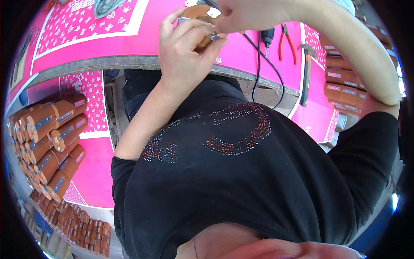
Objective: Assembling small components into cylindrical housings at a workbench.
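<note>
Person's L hand point(186, 46) grasps w/ bent fingers a brown round piece point(199, 11); R hand point(254, 15) is close beside, grip cannot be told. Pliers point(285, 32) lie on R side.

The head-worn fisheye looks down from close above the torso point(258, 181).

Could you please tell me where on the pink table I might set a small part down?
The bare pink strip left of the left hand, between the patterned panel and the table's front edge, looks free. Farther right it is crowded: cable, black tool, pliers and hammer.
</note>
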The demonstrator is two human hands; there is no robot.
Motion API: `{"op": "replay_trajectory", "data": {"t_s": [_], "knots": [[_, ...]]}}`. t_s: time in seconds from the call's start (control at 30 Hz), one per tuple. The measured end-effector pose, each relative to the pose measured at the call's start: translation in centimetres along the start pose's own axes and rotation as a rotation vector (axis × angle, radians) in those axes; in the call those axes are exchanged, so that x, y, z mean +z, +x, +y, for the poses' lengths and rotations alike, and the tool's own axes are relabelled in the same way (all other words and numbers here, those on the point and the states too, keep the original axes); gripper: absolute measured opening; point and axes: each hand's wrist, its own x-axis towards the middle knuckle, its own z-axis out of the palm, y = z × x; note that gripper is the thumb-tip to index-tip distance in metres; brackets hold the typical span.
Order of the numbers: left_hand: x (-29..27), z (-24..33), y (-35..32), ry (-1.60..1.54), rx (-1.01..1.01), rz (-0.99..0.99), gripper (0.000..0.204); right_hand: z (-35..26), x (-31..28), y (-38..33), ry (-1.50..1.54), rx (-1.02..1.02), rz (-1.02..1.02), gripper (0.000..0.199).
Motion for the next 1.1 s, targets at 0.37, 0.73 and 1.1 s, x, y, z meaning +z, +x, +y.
{"op": "replay_trajectory", "data": {"t_s": [0.37, 0.73, 1.1], "knots": [[-0.5, -0.2, -0.3, 0.029, -0.021, -0.024, 0.026, -0.4, -2.6, 2.5, 0.542, 0.301, -0.27, 0.025], [-0.6, -0.5, 0.0, -0.028, -0.024, -0.038, 0.025, -0.4, -3.0, 2.9, 0.389, 0.328, -0.458, 0.024], [-0.7, -0.4, 0.2, -0.035, -0.021, -0.08, 0.022, -0.3, -3.5, 3.3, 0.32, 0.214, -0.504, 0.019]]}}
